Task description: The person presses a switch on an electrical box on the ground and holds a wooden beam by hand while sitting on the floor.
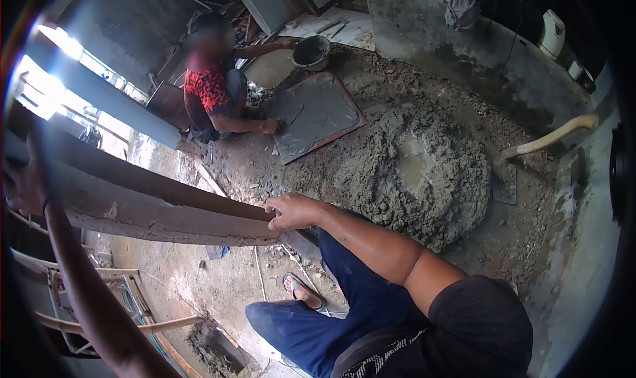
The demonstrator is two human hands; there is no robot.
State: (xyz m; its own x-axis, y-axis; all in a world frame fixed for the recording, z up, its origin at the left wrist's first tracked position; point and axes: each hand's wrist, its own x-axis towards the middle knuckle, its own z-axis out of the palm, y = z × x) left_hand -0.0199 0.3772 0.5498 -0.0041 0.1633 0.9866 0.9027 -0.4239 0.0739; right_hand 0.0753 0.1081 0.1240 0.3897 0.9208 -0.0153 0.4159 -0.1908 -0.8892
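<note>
A long, board-like grey beam (165, 209) with a rough lower edge runs from the left edge to the middle of the view. My right hand (295, 212) grips its near end, with the fingers curled over the edge. At the far left my left hand (26, 183) is against the other end of the beam, in shadow; its fingers are partly hidden. Below the beam is my foot (303, 290) in a sandal.
A co-worker (209, 87) crouches beside a mortar-covered board (318, 116), one hand at a bucket (311, 52). A wet mortar heap (440, 179) lies right of centre. A wooden-handled tool (553, 135) stands at right. Wooden framing (159, 325) is lower left.
</note>
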